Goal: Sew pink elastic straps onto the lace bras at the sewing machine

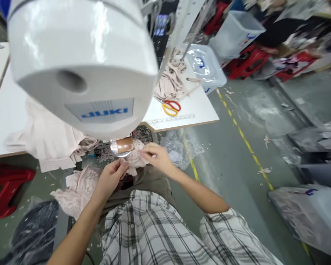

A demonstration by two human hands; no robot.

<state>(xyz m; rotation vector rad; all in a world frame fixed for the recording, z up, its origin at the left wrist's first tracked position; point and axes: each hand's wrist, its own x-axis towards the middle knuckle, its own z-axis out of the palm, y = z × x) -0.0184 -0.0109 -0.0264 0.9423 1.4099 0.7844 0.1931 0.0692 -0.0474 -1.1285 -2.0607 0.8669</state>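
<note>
From where I stand, the left hand [113,175] pinches the pale lace cloth [135,155] by the white sewing machine [99,84], off the left end of the surface's front edge. The right hand [158,158] closes its fingertips at the cloth's other side; whether they grip, I can't tell. Scissors [171,107] lie near that edge.

The white-topped bench [206,112] carries a loose heap of pale pink fabric strips [172,81], with red-and-yellow-handled scissors [171,108] just beside it and a ruler scale [179,118] along the front edge. Left, stacked pale pink garment pieces [51,129] overhang the edge. Fabric scraps [264,170] litter the grey-green floor [223,158] beside yellow tape [238,129].
</note>
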